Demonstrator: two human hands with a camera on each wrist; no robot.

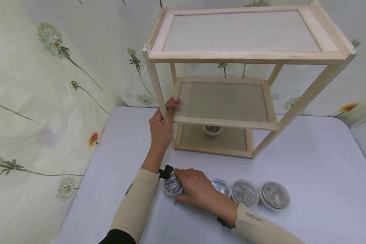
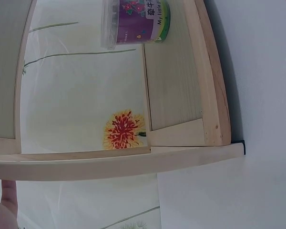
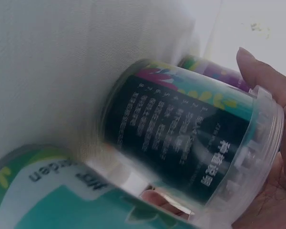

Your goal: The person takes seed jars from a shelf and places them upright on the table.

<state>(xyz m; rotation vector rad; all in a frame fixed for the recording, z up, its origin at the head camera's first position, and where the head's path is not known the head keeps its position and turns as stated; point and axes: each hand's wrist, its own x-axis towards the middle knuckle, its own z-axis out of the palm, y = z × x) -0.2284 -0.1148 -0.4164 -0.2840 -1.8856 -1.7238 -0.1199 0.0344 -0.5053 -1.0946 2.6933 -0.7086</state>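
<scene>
My left hand (image 1: 162, 130) grips the left front post of a pale wooden three-tier shelf (image 1: 225, 123), near its middle board. Below, on the cloth, my right hand (image 1: 195, 188) has thumb and fingers round the side of a small round clear-lidded tub (image 1: 172, 185), the leftmost in a row. A dark-labelled tub (image 3: 176, 133) stands close under that hand in the right wrist view, with a purple-labelled tub (image 3: 224, 75) behind it, next to the thumb. The far fingers are mostly hidden. One purple-labelled tub (image 2: 138, 21) sits on the bottom board.
To the right of my right hand stand three more lidded tubs: one partly covered (image 1: 222, 187), a wider one (image 1: 245, 192) and the rightmost (image 1: 275, 195). White cloth covers the table (image 1: 323, 162). Flower-patterned sheeting (image 1: 48, 84) hangs at the back and left.
</scene>
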